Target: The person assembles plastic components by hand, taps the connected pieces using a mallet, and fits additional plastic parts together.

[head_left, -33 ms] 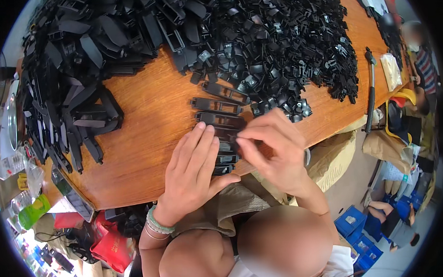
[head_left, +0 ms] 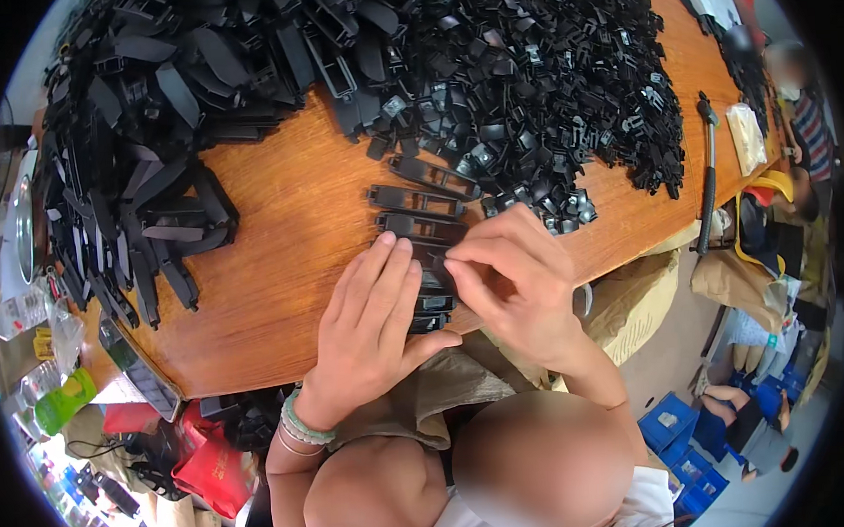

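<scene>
A column of long, narrow black plastic frames (head_left: 418, 200) lies side by side on the wooden table (head_left: 273, 259). My left hand (head_left: 361, 326) rests flat with its fingers stretched out over the left ends of several of them. At their right ends my right hand (head_left: 516, 283) is closed, thumb and forefinger pinched together against one frame. Whatever lies between those fingertips is hidden. The frames nearest me are partly covered by both hands. Small black clip-like pieces (head_left: 527, 83) are heaped just beyond the column.
Large black plastic casings (head_left: 179, 95) are piled along the far left. A hammer-like tool with a black grip (head_left: 707, 179) lies near the right edge, beside a pale packet (head_left: 745, 139). Blue crates (head_left: 669, 422) stand on the floor at right, with other people farther off.
My right hand has shifted slightly left along the frame. The column of frames sits a touch farther right in view. My left hand stays flat on the frames.
</scene>
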Demonstrator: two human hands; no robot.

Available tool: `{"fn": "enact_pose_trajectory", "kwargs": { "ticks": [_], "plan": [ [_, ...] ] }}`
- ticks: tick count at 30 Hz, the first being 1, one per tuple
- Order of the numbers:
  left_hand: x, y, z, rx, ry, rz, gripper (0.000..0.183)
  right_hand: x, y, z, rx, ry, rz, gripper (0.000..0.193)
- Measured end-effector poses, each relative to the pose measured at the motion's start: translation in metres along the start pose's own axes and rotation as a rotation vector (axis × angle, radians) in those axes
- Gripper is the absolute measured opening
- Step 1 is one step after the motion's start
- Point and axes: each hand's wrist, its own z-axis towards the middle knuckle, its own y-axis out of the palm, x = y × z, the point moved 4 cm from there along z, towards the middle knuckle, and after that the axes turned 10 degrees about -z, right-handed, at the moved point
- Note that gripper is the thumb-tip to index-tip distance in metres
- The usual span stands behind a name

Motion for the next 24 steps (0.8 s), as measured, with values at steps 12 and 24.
{"fn": "enact_pose_trajectory", "kwargs": {
  "ticks": [12, 24],
  "plan": [
    [-0.002, -0.002, -0.001, 0.016, 0.031, -0.033, 0.067, -0.013, 0.007, 0.010, -0.165, -0.038, -0.262, 0.017],
    [-0.003, 0.001, -0.001, 0.008, -0.004, -0.091, 0.071, 0.006, -0.007, -0.003, 0.000, 0.023, -0.267, 0.017]
  ]
}}
